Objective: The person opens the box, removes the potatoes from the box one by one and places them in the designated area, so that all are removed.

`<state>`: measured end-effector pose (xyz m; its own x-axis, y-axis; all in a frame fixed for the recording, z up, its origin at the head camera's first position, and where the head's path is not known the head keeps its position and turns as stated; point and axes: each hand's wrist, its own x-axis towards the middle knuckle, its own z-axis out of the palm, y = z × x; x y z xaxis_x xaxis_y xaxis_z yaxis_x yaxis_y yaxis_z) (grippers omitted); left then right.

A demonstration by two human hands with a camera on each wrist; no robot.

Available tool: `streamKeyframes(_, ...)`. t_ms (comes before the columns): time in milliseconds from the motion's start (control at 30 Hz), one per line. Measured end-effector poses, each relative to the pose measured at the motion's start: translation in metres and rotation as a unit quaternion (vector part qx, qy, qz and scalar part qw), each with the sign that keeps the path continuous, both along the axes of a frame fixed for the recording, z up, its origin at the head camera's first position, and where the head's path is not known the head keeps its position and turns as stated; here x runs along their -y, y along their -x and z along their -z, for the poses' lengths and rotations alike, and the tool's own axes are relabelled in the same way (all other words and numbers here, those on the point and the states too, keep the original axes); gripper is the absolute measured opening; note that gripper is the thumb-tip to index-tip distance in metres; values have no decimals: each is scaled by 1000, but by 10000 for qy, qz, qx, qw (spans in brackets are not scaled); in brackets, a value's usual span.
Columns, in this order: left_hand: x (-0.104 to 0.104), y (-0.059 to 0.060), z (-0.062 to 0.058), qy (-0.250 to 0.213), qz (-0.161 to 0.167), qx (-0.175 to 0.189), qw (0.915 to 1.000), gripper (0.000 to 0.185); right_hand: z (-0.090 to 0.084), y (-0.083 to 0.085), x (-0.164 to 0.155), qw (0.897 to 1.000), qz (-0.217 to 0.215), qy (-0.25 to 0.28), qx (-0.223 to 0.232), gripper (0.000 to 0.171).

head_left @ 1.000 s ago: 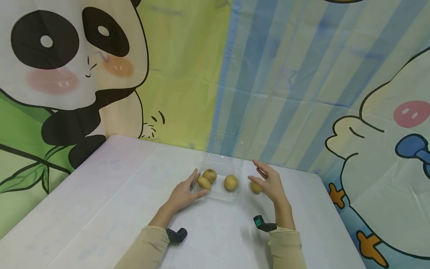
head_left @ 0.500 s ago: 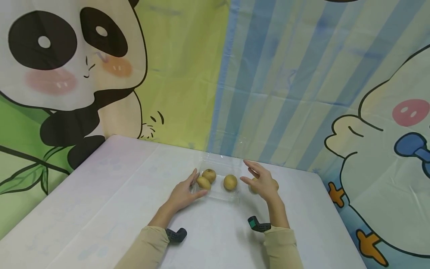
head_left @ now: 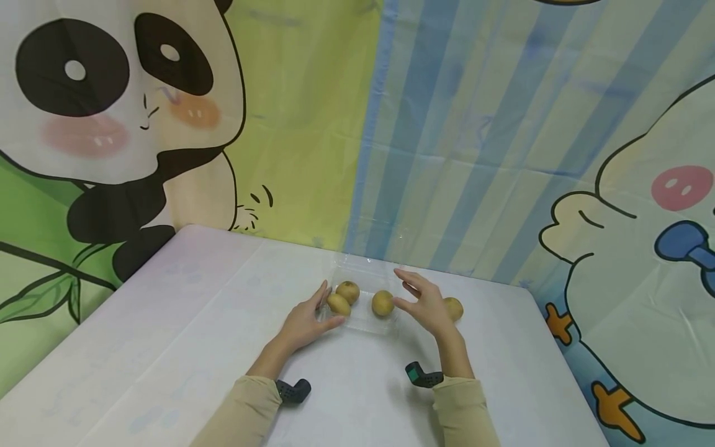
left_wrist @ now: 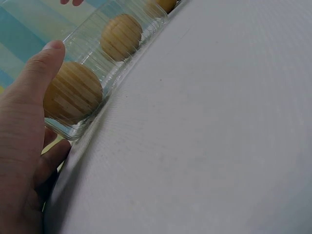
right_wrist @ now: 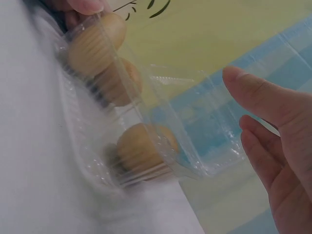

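Observation:
A clear plastic box (head_left: 365,323) lies on the white table with its lid (right_wrist: 195,131) raised at the back. My left hand (head_left: 304,321) grips its left side, thumb at the front corner and the other fingers along the outside. Three yellow-brown, potato-like items lie inside: one (head_left: 339,304) by my left thumb, one (head_left: 348,292) behind it, and one (head_left: 383,303) on the right. Beside the box's right wall, my right hand (head_left: 427,304) holds nothing, its thumb apart from the fingers. Another such item (head_left: 454,308) lies on the table past that hand.
The white table (head_left: 184,347) extends to both sides and toward me. A printed cloth backdrop (head_left: 301,124) hangs right behind its far edge. Each wrist wears a dark camera mount, the left one (head_left: 295,390) and the right one (head_left: 423,375).
My right hand has moved left toward the box. It now covers the spot where a loose item showed earlier and has uncovered another to its right. My left hand has stayed still.

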<state>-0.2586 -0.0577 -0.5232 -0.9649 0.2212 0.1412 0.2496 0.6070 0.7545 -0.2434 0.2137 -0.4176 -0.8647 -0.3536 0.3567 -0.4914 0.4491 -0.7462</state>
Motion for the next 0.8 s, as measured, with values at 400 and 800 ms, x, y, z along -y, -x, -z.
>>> streamKeyframes(400, 0, 0, 0, -15, -38, 34, 10000, 97, 19, 8, 14, 9995, -218, -231, -62, 58)
streamKeyframes(800, 0, 1, 2, 64, -36, 37, 10000, 101, 36, 21, 27, 9984, -253, -508, 85, 61)
